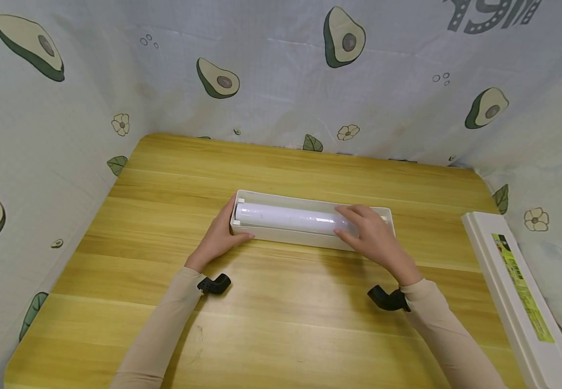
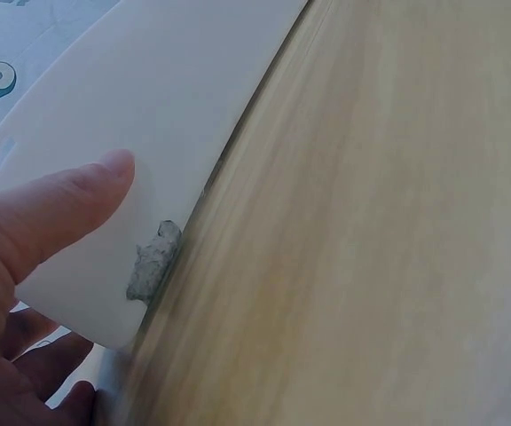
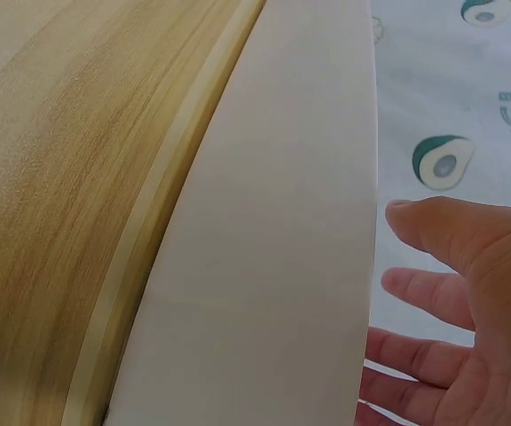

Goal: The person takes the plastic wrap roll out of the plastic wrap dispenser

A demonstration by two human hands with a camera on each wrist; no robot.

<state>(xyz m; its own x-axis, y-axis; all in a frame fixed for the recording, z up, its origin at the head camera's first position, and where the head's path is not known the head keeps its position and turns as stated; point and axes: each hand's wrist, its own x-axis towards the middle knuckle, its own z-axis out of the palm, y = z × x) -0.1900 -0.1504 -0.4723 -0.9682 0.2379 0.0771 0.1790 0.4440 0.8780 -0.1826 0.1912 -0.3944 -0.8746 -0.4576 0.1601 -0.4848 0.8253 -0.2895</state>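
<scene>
Roll seated in its white tray

Mid-counter [image 1: 281, 324], our left hand [image 1: 219, 237] clasps the tray's [image 1: 281, 235] left end, thumb on its front wall; our right hand [image 1: 375, 237] lies loosely open over the film roll [image 1: 285, 217] inside.

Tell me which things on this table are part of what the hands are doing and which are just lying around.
In use:
- white tray, its end held by the left hand
- film roll lying in the tray, with the right hand resting on it

Lying about:
- long white box with a green label, at the table's right edge, untouched
</scene>
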